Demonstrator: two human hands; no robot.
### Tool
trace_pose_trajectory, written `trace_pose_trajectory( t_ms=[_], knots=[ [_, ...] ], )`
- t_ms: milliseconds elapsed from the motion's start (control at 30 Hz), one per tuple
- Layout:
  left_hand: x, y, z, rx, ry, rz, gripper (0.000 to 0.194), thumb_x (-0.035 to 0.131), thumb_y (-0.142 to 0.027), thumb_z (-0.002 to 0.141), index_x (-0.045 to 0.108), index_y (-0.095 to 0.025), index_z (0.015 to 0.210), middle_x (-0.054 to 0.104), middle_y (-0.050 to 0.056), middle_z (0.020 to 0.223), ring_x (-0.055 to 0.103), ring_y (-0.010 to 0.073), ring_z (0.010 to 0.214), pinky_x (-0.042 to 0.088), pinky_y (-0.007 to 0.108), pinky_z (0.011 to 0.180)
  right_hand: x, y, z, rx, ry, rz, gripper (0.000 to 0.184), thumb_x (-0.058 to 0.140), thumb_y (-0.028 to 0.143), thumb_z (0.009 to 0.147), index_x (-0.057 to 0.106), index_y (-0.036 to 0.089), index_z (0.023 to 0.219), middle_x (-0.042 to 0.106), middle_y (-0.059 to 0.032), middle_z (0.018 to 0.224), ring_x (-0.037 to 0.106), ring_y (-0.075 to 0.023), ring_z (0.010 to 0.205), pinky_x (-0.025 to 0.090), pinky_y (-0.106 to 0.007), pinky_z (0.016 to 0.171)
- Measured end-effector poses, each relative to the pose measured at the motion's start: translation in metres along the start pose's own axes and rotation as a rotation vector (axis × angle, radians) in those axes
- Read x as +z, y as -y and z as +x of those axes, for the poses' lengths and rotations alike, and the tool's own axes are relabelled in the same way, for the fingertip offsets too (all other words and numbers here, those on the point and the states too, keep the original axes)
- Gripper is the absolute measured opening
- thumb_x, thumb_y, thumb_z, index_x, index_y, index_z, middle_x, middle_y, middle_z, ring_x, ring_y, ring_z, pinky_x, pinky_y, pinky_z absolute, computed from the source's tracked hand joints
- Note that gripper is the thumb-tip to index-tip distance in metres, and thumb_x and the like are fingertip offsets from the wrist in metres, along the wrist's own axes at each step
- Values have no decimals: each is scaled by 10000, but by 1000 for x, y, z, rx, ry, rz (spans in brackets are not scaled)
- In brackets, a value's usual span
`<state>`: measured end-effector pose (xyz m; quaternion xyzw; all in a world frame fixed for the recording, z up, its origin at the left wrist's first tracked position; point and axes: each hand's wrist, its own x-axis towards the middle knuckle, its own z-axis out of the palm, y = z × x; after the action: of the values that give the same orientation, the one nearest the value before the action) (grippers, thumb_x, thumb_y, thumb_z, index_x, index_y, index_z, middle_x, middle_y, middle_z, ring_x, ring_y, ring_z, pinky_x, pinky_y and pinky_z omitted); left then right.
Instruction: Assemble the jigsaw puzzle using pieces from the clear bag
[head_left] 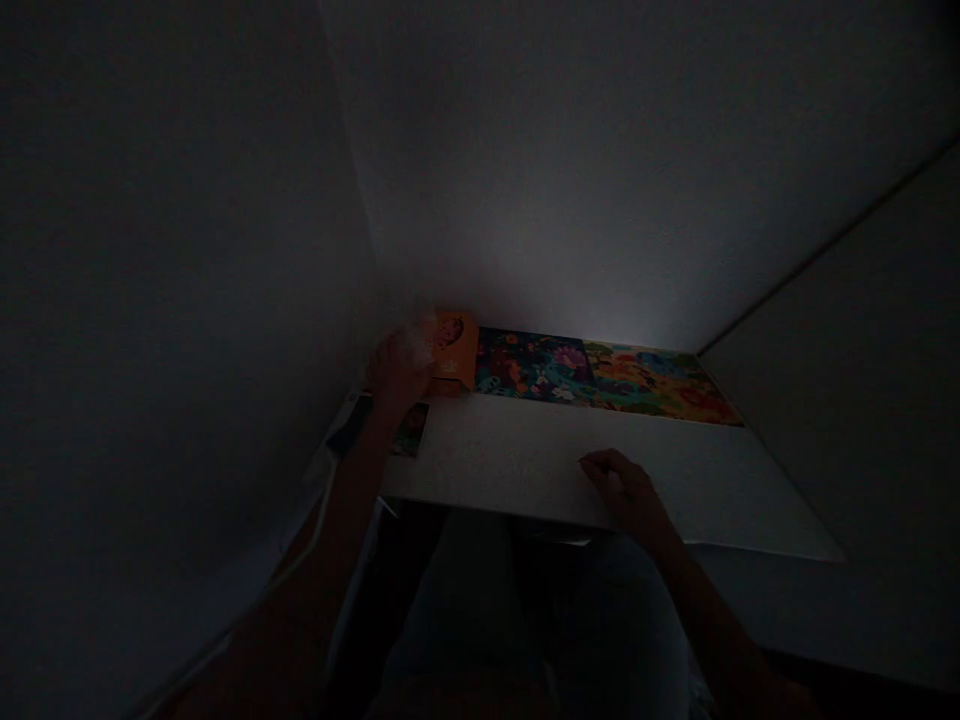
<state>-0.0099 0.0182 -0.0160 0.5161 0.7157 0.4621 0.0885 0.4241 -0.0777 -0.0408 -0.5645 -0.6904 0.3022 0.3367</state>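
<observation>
The picture is very dark. My left hand (401,372) is over the far left of a white table (495,450), at the left side of an orange packet or box (457,355) with a dark print on it. Blur and a pale smear cover its fingers, so its grip cannot be made out. Closer to the front edge, my right hand (621,485) rests on or just above the bare table, fingers curled in toward the thumb. Nothing shows in it.
Along the back lie a dark floral picture sheet (534,365) and a colourful animal picture sheet (660,380). A small dark picture card (410,430) lies beside my left wrist. A white cable (326,510) runs along my left forearm. Walls (525,200) enclose the table.
</observation>
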Motion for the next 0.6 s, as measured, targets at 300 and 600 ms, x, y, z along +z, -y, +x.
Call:
trace_pose_trajectory(
  t_ms=[300,600],
  knots=[
    [-12,5,-12,-60,-26,-264,368,688,-500,913,819,-275,1173,853,152,1429,713,322,1450,398,576,1354,16,-36,-1,13,32,-136,226,662,633,1015,773,457,925,879,-159,1077,832,-484,1067,626,-754,1057],
    [-27,-54,-109,-229,59,-659,473,989,-628,735,695,-290,888,785,7,913,711,239,904,584,432,855,15,-30,-5,88,1,23,335,690,676,981,785,428,1186,871,-165,1176,809,-465,1090,643,-722,1114]
  ],
)
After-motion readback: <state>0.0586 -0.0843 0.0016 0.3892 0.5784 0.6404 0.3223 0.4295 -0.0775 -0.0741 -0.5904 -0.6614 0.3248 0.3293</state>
